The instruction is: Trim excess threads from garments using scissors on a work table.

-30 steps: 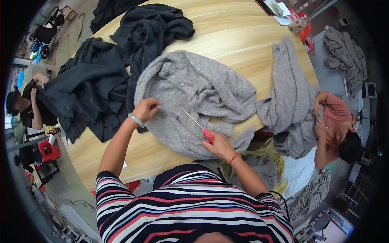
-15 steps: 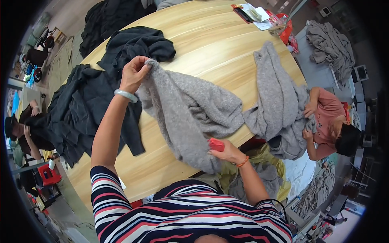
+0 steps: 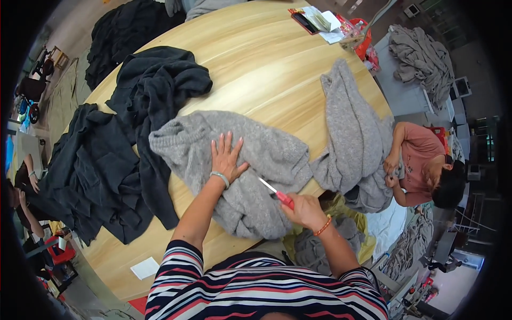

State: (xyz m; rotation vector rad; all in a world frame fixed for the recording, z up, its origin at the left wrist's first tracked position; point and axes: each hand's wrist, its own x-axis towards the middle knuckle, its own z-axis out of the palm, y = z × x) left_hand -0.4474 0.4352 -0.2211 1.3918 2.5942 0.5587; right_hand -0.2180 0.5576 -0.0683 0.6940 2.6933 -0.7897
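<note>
A grey knit sweater (image 3: 266, 149) lies bunched on the round wooden table in front of me, its ribbed edge toward the left. My left hand (image 3: 228, 161) rests flat on it with the fingers spread. In my right hand (image 3: 306, 210) is a red-handled tool (image 3: 285, 199) with a thin, pointed metal blade. The tip points up and left over the sweater, close to my left thumb. Whether it is a pair of snips or a single blade I cannot make out. My right fingers wrap the handle.
Dark garments (image 3: 96, 170) pile up on the left, where another person sits. At right, a person in a pink shirt (image 3: 421, 154) handles another grey garment (image 3: 352, 128). A phone (image 3: 304, 22) and papers lie at the table's far edge; a white paper (image 3: 144, 268) lies near left.
My left hand has let go of the lifted sweater edge and come down flat onto the sweater, which now lies spread. The tool's blade has come into view over it.
</note>
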